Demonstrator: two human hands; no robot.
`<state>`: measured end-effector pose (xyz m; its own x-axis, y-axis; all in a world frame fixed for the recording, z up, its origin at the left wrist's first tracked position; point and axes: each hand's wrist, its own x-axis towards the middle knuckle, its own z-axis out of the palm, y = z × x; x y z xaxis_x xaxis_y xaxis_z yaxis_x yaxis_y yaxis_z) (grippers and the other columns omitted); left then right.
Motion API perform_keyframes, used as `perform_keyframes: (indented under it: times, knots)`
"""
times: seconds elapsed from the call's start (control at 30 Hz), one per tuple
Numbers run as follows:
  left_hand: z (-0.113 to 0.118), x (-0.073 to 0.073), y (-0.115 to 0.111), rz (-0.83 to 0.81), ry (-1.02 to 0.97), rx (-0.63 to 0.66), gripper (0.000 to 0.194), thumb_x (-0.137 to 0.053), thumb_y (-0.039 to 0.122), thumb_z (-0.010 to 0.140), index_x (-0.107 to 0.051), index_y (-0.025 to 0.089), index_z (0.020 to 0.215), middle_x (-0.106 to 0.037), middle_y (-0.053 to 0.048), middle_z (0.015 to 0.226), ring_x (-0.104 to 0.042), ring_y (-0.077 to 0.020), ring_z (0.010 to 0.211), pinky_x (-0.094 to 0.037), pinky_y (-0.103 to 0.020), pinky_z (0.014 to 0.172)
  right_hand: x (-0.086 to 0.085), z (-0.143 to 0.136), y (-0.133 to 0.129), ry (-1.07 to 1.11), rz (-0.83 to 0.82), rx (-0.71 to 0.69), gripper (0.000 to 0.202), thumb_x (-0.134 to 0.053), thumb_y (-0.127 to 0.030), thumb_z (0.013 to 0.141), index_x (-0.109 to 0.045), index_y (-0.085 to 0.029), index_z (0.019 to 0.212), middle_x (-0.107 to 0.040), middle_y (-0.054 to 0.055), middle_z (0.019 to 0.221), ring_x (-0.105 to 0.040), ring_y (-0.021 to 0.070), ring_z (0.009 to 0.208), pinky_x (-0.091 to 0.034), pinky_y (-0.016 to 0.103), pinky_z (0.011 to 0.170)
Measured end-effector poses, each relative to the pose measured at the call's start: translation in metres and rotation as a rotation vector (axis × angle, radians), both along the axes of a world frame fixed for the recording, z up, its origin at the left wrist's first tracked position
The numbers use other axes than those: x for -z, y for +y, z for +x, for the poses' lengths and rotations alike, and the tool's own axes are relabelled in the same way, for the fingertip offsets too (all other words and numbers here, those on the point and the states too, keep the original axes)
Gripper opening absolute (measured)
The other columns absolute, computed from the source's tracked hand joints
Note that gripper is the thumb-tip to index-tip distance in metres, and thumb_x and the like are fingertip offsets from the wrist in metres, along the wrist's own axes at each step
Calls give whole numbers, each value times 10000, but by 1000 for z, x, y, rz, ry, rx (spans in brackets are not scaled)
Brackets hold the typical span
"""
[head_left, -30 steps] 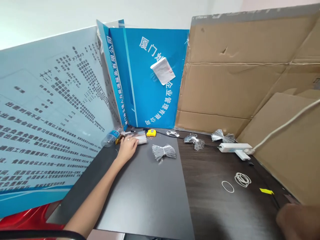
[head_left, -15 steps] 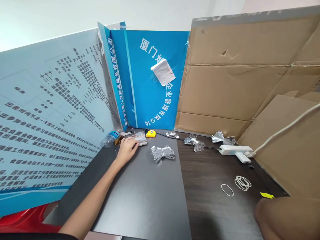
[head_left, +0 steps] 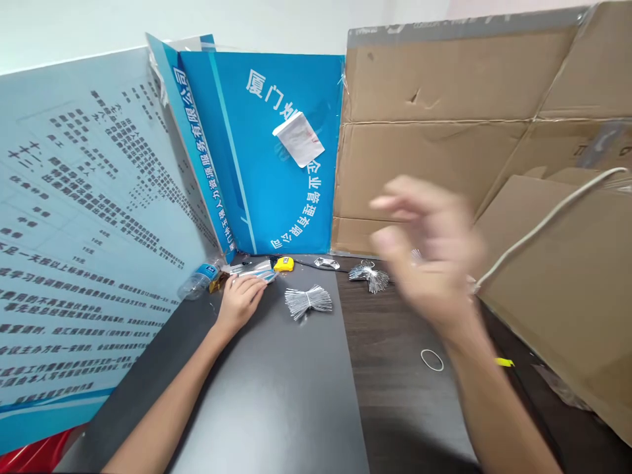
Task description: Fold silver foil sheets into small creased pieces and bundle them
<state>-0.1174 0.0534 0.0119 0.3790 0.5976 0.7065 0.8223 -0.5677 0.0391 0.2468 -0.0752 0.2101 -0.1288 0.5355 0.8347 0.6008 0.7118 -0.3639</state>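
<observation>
At the far left of the table, my left hand [head_left: 240,299] curls its fingers over the near edge of a clear plastic packet [head_left: 259,270] with blue and white markings. The thumb and part of the packet's edge are hidden. My right hand [head_left: 429,247], smeared by motion, is raised above the right side, thumb apart from the bent fingers and nothing visible between them. On the grey panel lies a bundle of thin silver wires [head_left: 309,301], tied at its middle. A second wire bundle [head_left: 370,276] lies behind it to the right.
A plastic bottle [head_left: 198,282] lies left of the packet; a yellow tape measure [head_left: 284,264] sits to its right. A white rubber ring [head_left: 432,359] lies on the dark wood. Cardboard [head_left: 429,164] and blue boards [head_left: 281,197] wall the table. A white cable [head_left: 548,220] crosses the right.
My right hand has come up from the lower right and now covers the power strip. My left hand has drawn slightly nearer with its fingers on the packet. The view has turned right.
</observation>
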Motion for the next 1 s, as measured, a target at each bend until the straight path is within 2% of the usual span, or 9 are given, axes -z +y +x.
perform_keyframes:
  times: [0.2, 0.33, 0.43, 0.57, 0.67, 0.73, 0.8, 0.9, 1.0]
  knots:
    - [15, 3, -8, 235, 130, 262, 223, -612, 144, 1009, -759, 268, 1122, -830, -30, 1056, -750, -219, 1029, -384, -421, 1083, 150, -51, 78, -681, -380, -4, 834, -739, -340, 906, -381, -94, 1618, -414, 231, 1667, -334, 431, 1559, -330, 651, 1236]
    - [31, 9, -15, 145, 3, 242, 160, -619, 182, 1011, -757, 239, 1067, -832, -41, 1015, -765, -208, 909, -474, -340, 862, 203, -64, 93, -718, -405, 47, 596, -543, -346, 1026, -455, -133, 1576, -533, 188, 1596, -420, 350, 1520, -362, 601, 1214]
    - [43, 15, -21, -16, -288, 164, 154, -615, 270, 1012, -757, 224, 1048, -825, -64, 996, -770, -222, 880, -513, -316, 814, 208, -62, 96, -683, -380, 150, 522, -509, -347, 1044, -524, -127, 1518, -622, 203, 1493, -522, 328, 1422, -361, 559, 1208]
    - [62, 9, -38, -302, -823, 121, 254, -717, 451, 929, -730, 209, 1005, -793, -65, 968, -749, -229, 870, -542, -300, 799, 204, -44, 100, -596, -412, 298, 505, -507, -273, 1019, -550, -42, 1466, -634, 284, 1427, -532, 417, 1376, -286, 686, 1191]
    - [77, -6, -54, -694, -1257, 329, 484, -785, 603, 842, -668, 200, 1084, -772, -54, 922, -715, -195, 725, -557, -275, 658, 201, -30, 98, -427, -426, 417, 549, -549, -240, 967, -539, 1, 1460, -534, 329, 1525, -377, 491, 1494, -207, 739, 1198]
    - [86, -14, -64, -924, -1434, 440, 545, -819, 599, 820, -635, 213, 1159, -775, -58, 976, -720, -184, 727, -565, -259, 636, 199, -30, 91, -185, -451, 309, 524, -585, -280, 944, -597, -50, 1414, -547, 281, 1539, -367, 455, 1514, -230, 671, 1232]
    - [92, -14, -69, -1043, -1524, 486, 563, -861, 564, 792, -632, 218, 1173, -772, -63, 1029, -728, -182, 770, -570, -244, 640, 198, -40, 80, 122, -537, 76, 440, -565, -407, 971, -685, -136, 1296, -664, 205, 1418, -522, 390, 1401, -375, 577, 1188]
    - [97, -4, -68, -1075, -1568, 439, 589, -901, 546, 740, -635, 209, 1142, -760, -52, 1015, -713, -173, 778, -564, -236, 648, 199, -67, 61, 439, -705, -137, 607, -321, -637, 1041, -708, -210, 1231, -778, 121, 1123, -715, 312, 1057, -583, 456, 884]
    - [98, 7, -63, -1019, -1580, 340, 623, -900, 567, 710, -624, 201, 1133, -739, -32, 971, -681, -159, 761, -554, -244, 666, 200, -89, 48, 798, -944, -384, 774, -259, -801, 985, -692, -213, 1241, -775, 98, 980, -722, 277, 860, -549, 357, 642]
